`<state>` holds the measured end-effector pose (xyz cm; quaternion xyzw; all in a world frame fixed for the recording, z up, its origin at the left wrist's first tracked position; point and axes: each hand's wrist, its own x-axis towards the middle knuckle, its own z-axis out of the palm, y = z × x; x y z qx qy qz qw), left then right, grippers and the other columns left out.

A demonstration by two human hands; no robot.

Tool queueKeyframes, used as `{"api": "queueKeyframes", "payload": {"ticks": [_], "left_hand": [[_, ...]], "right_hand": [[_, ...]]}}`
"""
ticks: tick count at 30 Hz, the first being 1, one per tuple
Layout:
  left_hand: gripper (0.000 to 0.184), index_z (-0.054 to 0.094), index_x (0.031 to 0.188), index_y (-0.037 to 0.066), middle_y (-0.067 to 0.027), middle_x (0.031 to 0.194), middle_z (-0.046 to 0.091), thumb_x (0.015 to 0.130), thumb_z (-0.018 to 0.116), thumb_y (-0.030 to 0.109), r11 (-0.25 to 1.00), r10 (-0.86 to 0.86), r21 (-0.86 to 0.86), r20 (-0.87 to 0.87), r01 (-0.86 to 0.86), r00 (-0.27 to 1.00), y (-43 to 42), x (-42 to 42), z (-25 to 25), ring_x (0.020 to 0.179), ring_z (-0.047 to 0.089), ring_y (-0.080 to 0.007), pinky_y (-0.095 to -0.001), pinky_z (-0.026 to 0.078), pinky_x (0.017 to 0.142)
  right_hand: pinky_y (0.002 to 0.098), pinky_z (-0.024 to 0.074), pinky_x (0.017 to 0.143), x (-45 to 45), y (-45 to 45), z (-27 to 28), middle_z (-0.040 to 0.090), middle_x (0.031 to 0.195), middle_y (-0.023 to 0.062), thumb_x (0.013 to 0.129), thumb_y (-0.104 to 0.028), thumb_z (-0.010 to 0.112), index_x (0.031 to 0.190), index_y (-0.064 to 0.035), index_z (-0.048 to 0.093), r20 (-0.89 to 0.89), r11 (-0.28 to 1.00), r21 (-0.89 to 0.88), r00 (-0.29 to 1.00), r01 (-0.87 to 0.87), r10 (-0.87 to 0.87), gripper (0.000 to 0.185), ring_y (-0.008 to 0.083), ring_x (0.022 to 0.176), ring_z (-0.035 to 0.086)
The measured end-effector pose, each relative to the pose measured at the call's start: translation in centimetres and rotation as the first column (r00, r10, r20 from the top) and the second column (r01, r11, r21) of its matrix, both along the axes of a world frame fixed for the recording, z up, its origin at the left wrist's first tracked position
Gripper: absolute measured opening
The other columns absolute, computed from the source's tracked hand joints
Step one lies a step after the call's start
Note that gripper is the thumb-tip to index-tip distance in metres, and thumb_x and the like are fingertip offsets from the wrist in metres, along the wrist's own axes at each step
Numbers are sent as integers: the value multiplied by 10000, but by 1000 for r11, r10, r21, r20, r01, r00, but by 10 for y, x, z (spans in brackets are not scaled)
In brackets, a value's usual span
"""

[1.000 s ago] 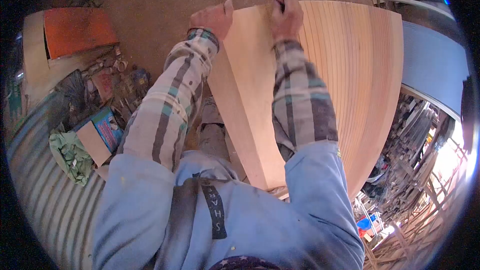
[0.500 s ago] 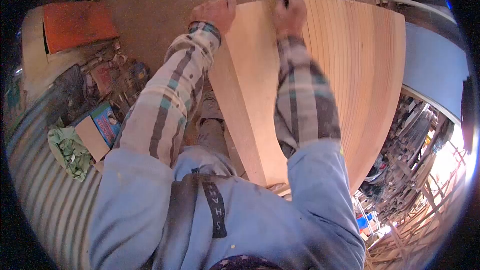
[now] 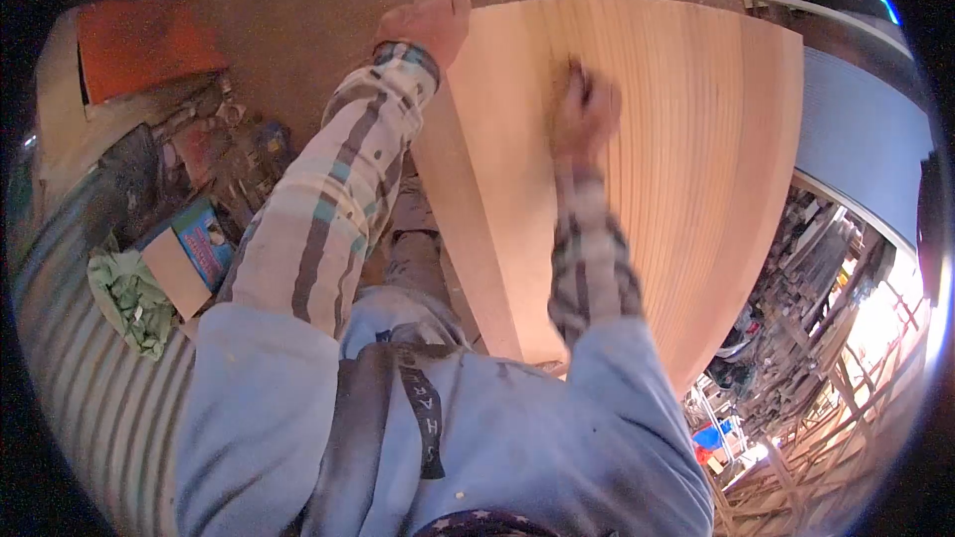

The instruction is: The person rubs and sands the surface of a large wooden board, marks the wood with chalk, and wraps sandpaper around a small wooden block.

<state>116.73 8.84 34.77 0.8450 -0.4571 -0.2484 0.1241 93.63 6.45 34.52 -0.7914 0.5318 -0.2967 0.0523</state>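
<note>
A large pale wooden board [image 3: 696, 159] with striped grain lies in front of me, its thick left edge facing my legs. At the board's far left corner, my left hand [image 3: 430, 24] is closed round the edge, with the thumb sticking up. My right hand [image 3: 587, 114] is closed over the board's middle-left part and blurred by motion. Something small and dark shows at its fingers, too smeared to name. Whether that hand touches the wood cannot be seen.
Corrugated metal sheet [image 3: 90, 368] lies at the left, with a green crumpled bag [image 3: 129, 298], a cardboard box [image 3: 177, 273] and an orange panel [image 3: 144, 45]. Scrap wood [image 3: 796, 308] piles up at the right, below a blue-grey panel [image 3: 860, 139].
My right hand has moved back from the board's far edge toward my body. My left hand stays at the corner. The board has hardly shifted in view.
</note>
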Motion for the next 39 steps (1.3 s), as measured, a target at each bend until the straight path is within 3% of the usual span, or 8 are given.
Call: {"api": "queueKeyframes", "payload": {"ticks": [4,9,13,16,22,29,36,39], "left_hand": [[594,691,1076,73,-170,1069,687,994,228,435,999,-17,37,31,16,999,-3,0,-14,1002,653,-371,-500,483,917],[595,677,1122,82,-174,1096,679,991,221,441,998,-23,55,-25,25,999,-9,1,-8,1031,646,-362,-507,478,925],[593,687,1102,83,-178,1105,676,992,233,447,991,-14,131,1,14,1000,-7,3,5,1040,642,-369,-511,481,925],[591,692,1094,85,-177,1113,675,992,238,449,994,1,113,-22,1,1000,-8,4,4,1044,639,-376,-511,479,932],[583,697,1085,76,-172,1102,680,990,254,444,1000,-24,20,43,23,999,-4,1,-8,1043,642,-366,-511,471,933],[590,716,1045,81,-184,1074,684,987,250,438,995,15,97,-4,-14,1000,-9,-1,3,1034,643,-378,-510,471,929],[590,714,1046,87,-174,1045,698,990,249,445,999,35,-34,76,-33,997,-6,-2,-24,988,658,-391,-523,477,915],[615,624,1223,133,-177,1220,632,977,234,540,998,-26,60,165,16,986,-4,0,-40,1156,575,-399,-528,418,1011]], "right_hand": [[434,466,718,35,-59,-10,624,823,133,882,-140,625,939,-59,662,-87,991,-73,991,-108,101,106,314,826,594],[451,445,740,-107,84,12,611,828,130,865,-134,666,907,-51,634,-101,932,352,993,93,-61,98,323,802,573],[427,420,671,-125,118,12,566,739,98,868,-131,665,841,-47,614,-2,928,353,992,117,-124,102,285,725,541],[394,479,687,-31,23,-4,608,811,117,876,-106,645,935,-45,644,-95,991,128,995,-23,35,85,271,780,587],[412,469,693,69,-81,-8,610,788,139,885,-161,630,897,-30,654,217,952,-86,927,-293,305,134,312,745,583],[360,434,645,-125,139,29,512,747,89,860,-34,651,892,-23,612,-95,957,288,995,36,-8,52,235,709,501],[458,433,702,26,-20,-5,584,791,157,891,-166,619,835,-57,603,6,974,85,977,-212,212,123,352,776,544],[485,442,732,62,-67,-22,613,830,177,908,-225,586,836,-52,598,64,965,48,965,-257,254,188,374,820,568]]}}
